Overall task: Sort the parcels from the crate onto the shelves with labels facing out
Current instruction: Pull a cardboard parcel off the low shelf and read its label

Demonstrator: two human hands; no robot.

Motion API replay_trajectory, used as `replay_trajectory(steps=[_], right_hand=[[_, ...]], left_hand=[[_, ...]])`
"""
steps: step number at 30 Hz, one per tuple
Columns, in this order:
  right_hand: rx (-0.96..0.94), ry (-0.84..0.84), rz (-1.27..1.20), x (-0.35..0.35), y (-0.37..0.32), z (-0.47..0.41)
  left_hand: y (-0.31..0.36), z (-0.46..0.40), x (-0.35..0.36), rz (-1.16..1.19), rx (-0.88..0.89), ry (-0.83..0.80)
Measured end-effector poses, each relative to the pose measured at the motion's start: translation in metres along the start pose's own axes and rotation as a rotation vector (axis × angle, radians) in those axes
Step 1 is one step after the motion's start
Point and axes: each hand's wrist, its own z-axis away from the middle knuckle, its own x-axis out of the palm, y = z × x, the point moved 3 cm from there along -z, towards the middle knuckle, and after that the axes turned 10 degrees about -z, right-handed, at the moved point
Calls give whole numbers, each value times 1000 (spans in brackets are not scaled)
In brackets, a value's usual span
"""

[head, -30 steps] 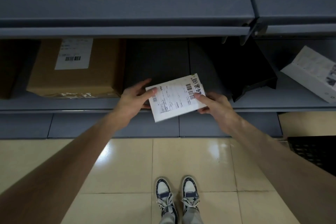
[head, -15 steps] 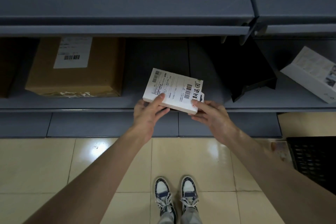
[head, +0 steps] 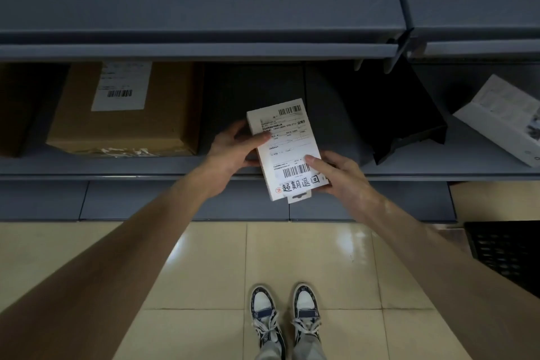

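A small white parcel (head: 285, 149) with a shipping label and barcodes facing up is held between both hands over the front edge of the lower grey shelf (head: 117, 165). My left hand (head: 233, 149) grips its left side, thumb on the label. My right hand (head: 336, 174) holds its lower right corner, thumb on top near the lower barcode. The parcel stands lengthwise, its far end over the shelf. The black crate (head: 508, 251) shows at the right edge on the floor.
A brown cardboard box (head: 125, 114) with a label on top sits on the same shelf to the left. A black angled object (head: 403, 117) and a white box (head: 502, 119) lie to the right. An upper shelf (head: 201, 2) overhangs. Tiled floor and my shoes are below.
The parcel has turned from lying crosswise to pointing lengthwise into the shelf. My left hand moved from its near edge to its left side; my right hand stays at the lower right corner.
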Motion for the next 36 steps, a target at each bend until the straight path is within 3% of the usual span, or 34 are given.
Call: replay_trajectory(steps=[7,13,27,36], right_hand=[[-45,78,-108,10,20,6],[-72,87,58,7,29,28],[-170,-14,176,24,-45,213],[-403,-83,290,36,-156,276]], left_hand=[[-37,29,34,-83,115,123],[-54,65,45,-105,198,136],[28,257,34,-142,297,110],[137,323,17,-204,505,173]])
